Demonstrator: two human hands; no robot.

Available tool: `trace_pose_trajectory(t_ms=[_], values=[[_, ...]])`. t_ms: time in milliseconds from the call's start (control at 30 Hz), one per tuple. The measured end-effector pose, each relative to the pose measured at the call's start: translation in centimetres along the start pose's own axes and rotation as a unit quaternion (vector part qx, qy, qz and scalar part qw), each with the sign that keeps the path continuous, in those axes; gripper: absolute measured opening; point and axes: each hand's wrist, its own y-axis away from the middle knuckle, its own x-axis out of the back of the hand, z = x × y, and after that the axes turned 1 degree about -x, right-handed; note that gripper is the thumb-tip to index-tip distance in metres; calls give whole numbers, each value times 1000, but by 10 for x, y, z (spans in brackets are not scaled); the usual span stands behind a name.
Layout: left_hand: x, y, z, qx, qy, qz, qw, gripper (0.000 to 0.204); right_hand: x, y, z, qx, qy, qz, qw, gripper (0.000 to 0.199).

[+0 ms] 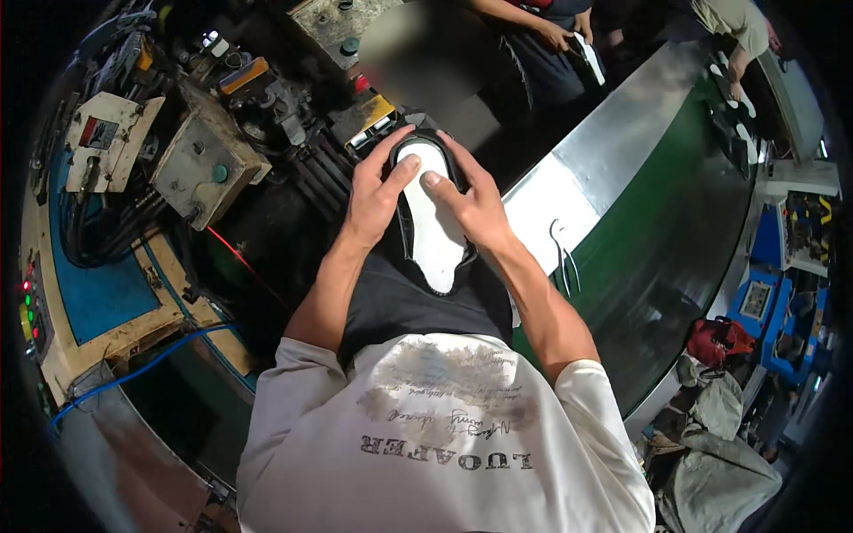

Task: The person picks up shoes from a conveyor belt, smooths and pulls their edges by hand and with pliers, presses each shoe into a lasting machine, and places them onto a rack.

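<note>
Stained shirt (444,497) foremost; off the desk's (555,191) left edge, left hand (369,209) and right hand (481,210) pinch a white sole piece (435,229) against a black upper (406,226), probably aligning them; the next move seems to need even thumb pressure.

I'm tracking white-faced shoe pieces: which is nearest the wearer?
The shoe piece between the wearer's left hand and right hand; the other pieces are farther off, upper right.

Lighting's dim o/all w/ glare on metal ledge (562,180), edges v. distorted.
</note>
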Motion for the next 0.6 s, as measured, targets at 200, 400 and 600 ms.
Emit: trace_pose_trajectory(t_ms=[200, 400, 600], values=[[-14, 1, -12, -100, -146, 78, 981, 48, -7, 8, 2, 28, -11, 49, 998, 66], [-11, -12, -15, -32, -123, 51, 991, 47, -6, 1, 15, 20, -3, 73, 997, 65], [8, -10, -8, 38, 53, 3, 998, 44, 26, 3, 23, -11, -87, -58, 994, 82]])
